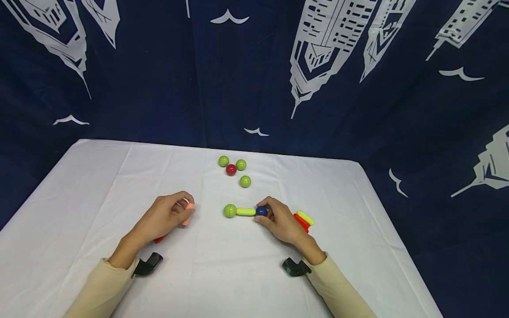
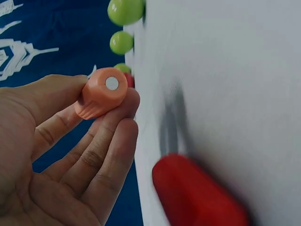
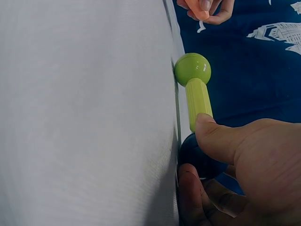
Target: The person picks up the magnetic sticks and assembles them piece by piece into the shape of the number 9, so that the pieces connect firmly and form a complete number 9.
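Fingers (image 2: 120,146) of the left hand (image 1: 167,217) pinch an orange stick (image 2: 96,98) above the worktop (image 1: 222,269), roughly crosswise to the yellow stick (image 1: 245,212), whose blue ball (image 1: 261,211) the right hand (image 1: 283,222) grips, its green ball (image 1: 229,210) facing left.

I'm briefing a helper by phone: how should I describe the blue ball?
On the white table, find the person's right hand. It grips the blue ball at one end of a yellow-green rod; a green ball sits at the other end. No other ball in view is blue.

Studio-type setup, white-clothed tbl (image 1: 222,274), navy bldg-print drape (image 1: 238,75)
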A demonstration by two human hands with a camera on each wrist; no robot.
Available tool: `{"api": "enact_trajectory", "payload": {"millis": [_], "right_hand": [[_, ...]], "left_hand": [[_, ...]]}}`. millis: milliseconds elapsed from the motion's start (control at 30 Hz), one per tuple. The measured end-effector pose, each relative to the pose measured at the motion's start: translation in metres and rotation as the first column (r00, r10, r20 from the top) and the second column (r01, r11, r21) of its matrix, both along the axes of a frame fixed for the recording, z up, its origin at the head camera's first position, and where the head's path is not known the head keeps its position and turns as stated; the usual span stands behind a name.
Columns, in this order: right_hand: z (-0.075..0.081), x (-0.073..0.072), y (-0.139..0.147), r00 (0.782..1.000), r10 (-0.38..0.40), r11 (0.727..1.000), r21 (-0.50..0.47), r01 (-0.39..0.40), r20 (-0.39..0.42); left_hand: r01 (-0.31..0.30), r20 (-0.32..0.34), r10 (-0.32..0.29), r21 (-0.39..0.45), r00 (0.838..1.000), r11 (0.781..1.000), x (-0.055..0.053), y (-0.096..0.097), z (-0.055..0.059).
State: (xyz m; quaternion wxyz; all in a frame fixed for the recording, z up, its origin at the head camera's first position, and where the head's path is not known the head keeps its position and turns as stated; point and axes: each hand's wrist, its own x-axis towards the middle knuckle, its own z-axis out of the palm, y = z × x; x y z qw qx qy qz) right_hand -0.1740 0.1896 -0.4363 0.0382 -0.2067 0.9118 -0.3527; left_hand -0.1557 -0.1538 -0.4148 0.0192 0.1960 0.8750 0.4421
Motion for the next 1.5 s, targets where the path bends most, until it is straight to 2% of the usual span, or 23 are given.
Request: {"api": "enact_trajectory", "payload": {"millis": [200, 300, 400, 533, 767, 900, 1033, 1233, 1333, 1500], "right_hand": [[-0.001, -0.001, 0.001, 1.000, 0.001, 1.000, 0.000, -0.001, 0.001], [-0.001, -0.001, 0.002, 1.000, 0.007, 1.000, 0.000, -0.007, -0.005], [0.000, -0.001, 0.001, 1.000, 0.009, 1.000, -0.001, -0.009, 0.001], [0.000, -0.002, 0.000, 1.000, 0.012, 1.000, 0.001, -0.012, -0.002], [-0.001, -0.003, -0.001, 1.000, 0.013, 1.000, 0.002, -0.013, 0.001], [-0.001, -0.002, -0.001, 1.000, 0.012, 1.000, 0.007, -0.012, 0.005], [0.000, -0.002, 0.000, 1.000, 0.022, 1.000, 0.010, -0.022, -0.003], [0.000, -0.003, 0.000, 1.000, 0.015, 1.000, 0.014, -0.015, -0.013], [-0.001, -0.003, 0.000, 1.000, 0.008, 1.000, 0.018, -0.008, -0.002], [0.000, -0.004, -0.001, 1.000, -0.003, 1.000, 0.024, 0.003, -0.010]], "left_hand": [[0.036, 0.033, -0.037, 0.020, 0.999, 0.999, 0.002, 0.019, -0.005], [0.063, 0.088, -0.070, 0.072, 0.994, 0.995, 0.005, 0.027, -0.007], [0.068, 0.182, -0.094, 0.144, 0.979, 0.987, 0.007, 0.035, -0.008], [0.052, 0.281, -0.107, 0.196, 0.954, 0.979, 0.009, 0.045, -0.011], [0.016, 0.324, -0.081, 0.196, 0.943, 0.980, 0.003, 0.061, -0.019], [0.021, 0.362, -0.108, 0.236, 0.926, 0.972, -0.003, 0.069, -0.019], [0.007, 0.404, -0.121, 0.272, 0.907, 0.962, -0.005, 0.076, -0.022], [-0.069, 0.427, -0.063, 0.289, 0.902, 0.955, -0.004, 0.084, -0.027], [-0.088, 0.458, -0.063, 0.301, 0.887, 0.950, -0.005, 0.083, -0.029], [-0.061, 0.544, -0.151, 0.352, 0.826, 0.934, -0.008, 0.073, -0.030]]}}
